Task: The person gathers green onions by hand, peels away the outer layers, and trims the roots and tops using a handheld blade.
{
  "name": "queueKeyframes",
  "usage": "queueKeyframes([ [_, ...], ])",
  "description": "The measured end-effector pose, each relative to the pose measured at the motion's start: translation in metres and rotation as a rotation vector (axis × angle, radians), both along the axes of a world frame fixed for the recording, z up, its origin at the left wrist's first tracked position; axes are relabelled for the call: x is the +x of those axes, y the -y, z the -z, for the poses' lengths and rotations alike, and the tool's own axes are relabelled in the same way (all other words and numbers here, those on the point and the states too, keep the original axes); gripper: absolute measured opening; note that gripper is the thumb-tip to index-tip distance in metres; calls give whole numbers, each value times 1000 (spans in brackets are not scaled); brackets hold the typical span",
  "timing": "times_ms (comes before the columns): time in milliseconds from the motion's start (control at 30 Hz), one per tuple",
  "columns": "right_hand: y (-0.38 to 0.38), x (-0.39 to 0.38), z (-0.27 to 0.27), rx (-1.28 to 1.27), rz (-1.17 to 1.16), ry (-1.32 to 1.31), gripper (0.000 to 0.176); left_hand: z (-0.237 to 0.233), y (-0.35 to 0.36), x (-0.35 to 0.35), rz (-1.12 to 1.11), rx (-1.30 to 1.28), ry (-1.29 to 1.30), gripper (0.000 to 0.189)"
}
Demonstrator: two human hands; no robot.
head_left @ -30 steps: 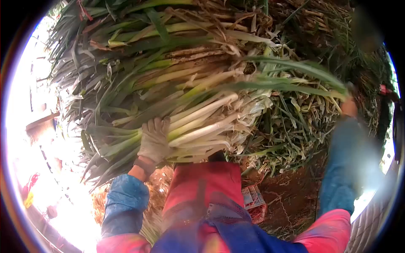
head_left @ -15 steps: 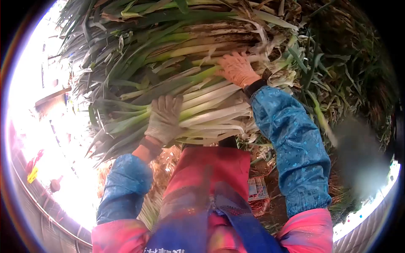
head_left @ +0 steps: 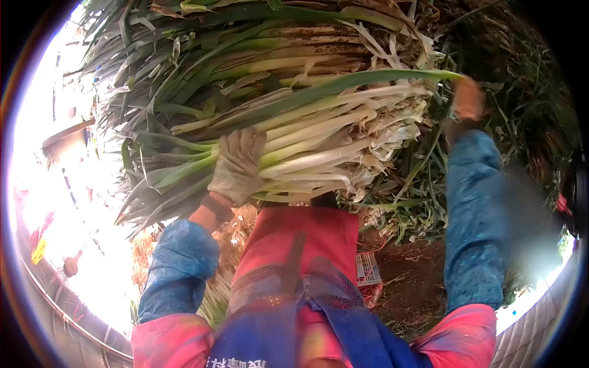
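A broad bunch of leeks (head_left: 307,144) lies across in front of me, green tops to the left and pale rooted ends to the right. My left hand (head_left: 237,162), in a light work glove, lies over the stalks at mid-length with its fingers bent down around them; the thumb is hidden. Off to the right, past the root ends, my right hand (head_left: 469,101) is blurred by motion. It grips the end of a long green leek leaf (head_left: 368,76), which stretches taut back over the bunch to the left.
More leeks (head_left: 288,37) are piled behind the bunch. Loose leaves and trimmings (head_left: 503,98) heap up at the right. A wire crate (head_left: 369,270) stands on the bare soil (head_left: 417,276) beside my red apron (head_left: 307,233). Bright light washes out the far left.
My right hand has moved from the stalks out to the right, drawing the long green leaf with it and uncovering the root ends. My left hand stays on the bunch.
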State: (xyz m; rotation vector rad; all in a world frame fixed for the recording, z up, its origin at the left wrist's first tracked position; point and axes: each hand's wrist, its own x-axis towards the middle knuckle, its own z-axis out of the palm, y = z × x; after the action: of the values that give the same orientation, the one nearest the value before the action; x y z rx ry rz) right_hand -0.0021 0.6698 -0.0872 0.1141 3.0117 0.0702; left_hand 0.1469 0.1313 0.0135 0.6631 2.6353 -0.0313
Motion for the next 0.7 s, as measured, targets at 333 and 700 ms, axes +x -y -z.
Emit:
queueKeyframes([
  [333, 62, 47, -110, -23, -170, -102, 48, -19, -9, -14, -192, -21, 135, 113],
  [700, 404, 76, -30, -443, -524, 317, 82, 3, 1, 20, -95, 32, 64, 106],
])
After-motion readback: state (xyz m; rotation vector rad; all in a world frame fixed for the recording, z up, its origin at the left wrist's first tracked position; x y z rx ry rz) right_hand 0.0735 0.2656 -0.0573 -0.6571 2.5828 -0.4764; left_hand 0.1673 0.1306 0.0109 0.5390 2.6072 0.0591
